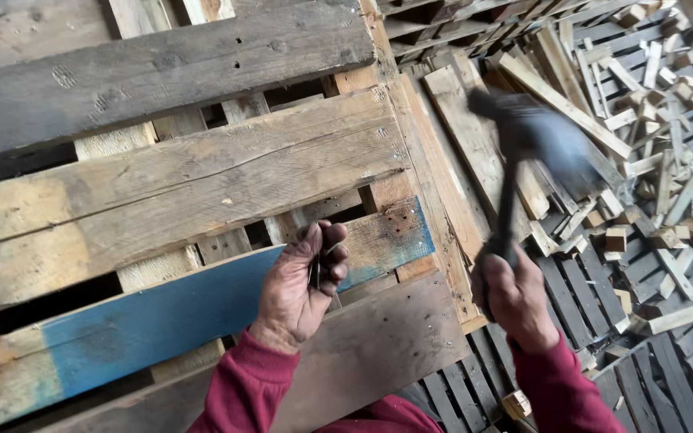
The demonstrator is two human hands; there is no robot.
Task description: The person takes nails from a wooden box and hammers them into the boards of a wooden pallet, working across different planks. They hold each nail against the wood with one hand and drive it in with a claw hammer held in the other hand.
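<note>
Left hand [302, 281] pinches a nail [315, 273] on the pallet [186, 168]; right hand [515, 297] has a hammer [523, 152] raised.

The left hand rests on the blue board [162, 317] of the pallet, fingers curled narrow around a small dark nail that stands roughly upright between fingertips and thumb, near the board's right end. The right hand is closed tight on the dark handle of the hammer, well to the right of the pallet's edge; the hammer head is up above the hand and blurred, so its exact shape cannot be told. Both arms wear red sleeves [242, 385]. The pallet's other boards are grey and weathered, with gaps between them. Beyond its right edge lie more pallets and a heap of wood blocks [667, 96] and loose slats.
</note>
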